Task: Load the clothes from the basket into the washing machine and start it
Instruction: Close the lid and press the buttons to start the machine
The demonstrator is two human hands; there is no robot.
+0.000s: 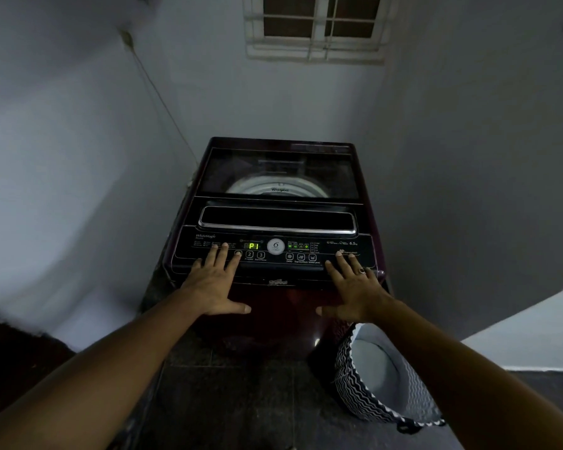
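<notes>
A dark red top-loading washing machine (275, 319) stands in the corner with its glass lid (277, 172) down; the drum rim shows through it. The black control panel (345, 246) is lit and its green display (251, 245) reads P1. My left hand (213, 282) lies flat on the panel's left front edge, fingers spread, the index fingertip on a round button (238, 254). My right hand (353, 289), with a ring, rests flat on the panel's right front edge. Neither hand holds anything. The black-and-white zigzag basket (364, 394) stands on the floor at the right, its pale lining showing and no clothes visible.
Grey walls close in on both sides of the machine. A barred window (316, 26) sits high on the back wall. A cord (158, 89) runs down the left wall behind the machine. The floor (234, 401) is dark tile.
</notes>
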